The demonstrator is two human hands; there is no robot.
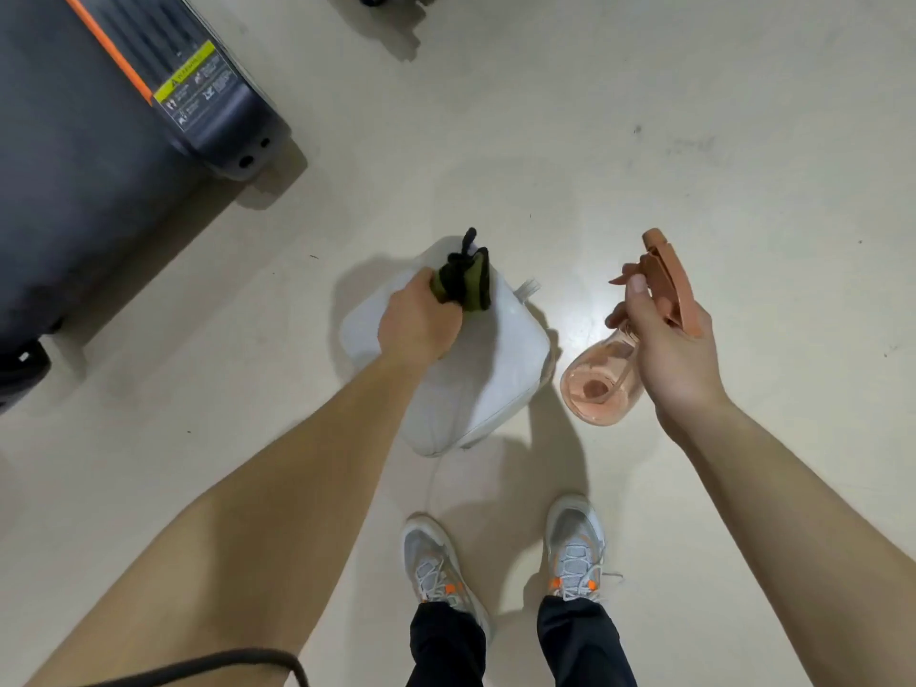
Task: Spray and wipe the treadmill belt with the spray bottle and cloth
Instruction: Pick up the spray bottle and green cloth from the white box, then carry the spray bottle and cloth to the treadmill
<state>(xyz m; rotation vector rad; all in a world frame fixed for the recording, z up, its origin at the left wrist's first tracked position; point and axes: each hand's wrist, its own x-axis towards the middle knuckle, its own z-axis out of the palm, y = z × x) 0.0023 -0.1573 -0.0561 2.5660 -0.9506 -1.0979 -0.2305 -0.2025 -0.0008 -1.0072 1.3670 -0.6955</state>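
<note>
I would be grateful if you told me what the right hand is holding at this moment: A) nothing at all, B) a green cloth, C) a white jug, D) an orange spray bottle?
D: the right hand grips the spray bottle around its neck, while the left hand holds the cloth.

Spray bottle (602, 384): translucent pink plastic, glossy. Cloth (468, 285): green-black soft fabric. Treadmill belt (64, 166): matt dark rubber. Floor (644, 141): smooth, scuffed.
</note>
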